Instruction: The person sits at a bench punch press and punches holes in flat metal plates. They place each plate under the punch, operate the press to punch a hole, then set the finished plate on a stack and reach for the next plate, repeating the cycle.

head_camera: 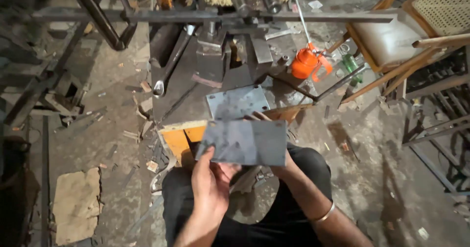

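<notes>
Holding a grey steel plate (243, 142) flat between both hands, above the lap. Left hand (210, 181) closed on the plate's near left edge, thumb on top, fingers curled beneath. Right hand (280, 165) mostly hidden under the plate's right end, gripping from below, with fingertips (258, 115) showing past the far edge; a metal bangle (324, 213) on that wrist. Small holes in the plate's corners. Just beyond the hands, a second plate (238, 101) of like size lying on a dark steel bench (181, 88), partly over an orange-painted block (182, 138). Farther off, past that plate, a press tool (215, 51) under a long flat bar (210, 16). Beyond and to the right of the right hand, an orange oil can (306, 62) with a long thin spout. Further right, a wooden chair (406, 36). Down left of the left hand, a scrap of cardboard (77, 204) on the dusty floor.
</notes>
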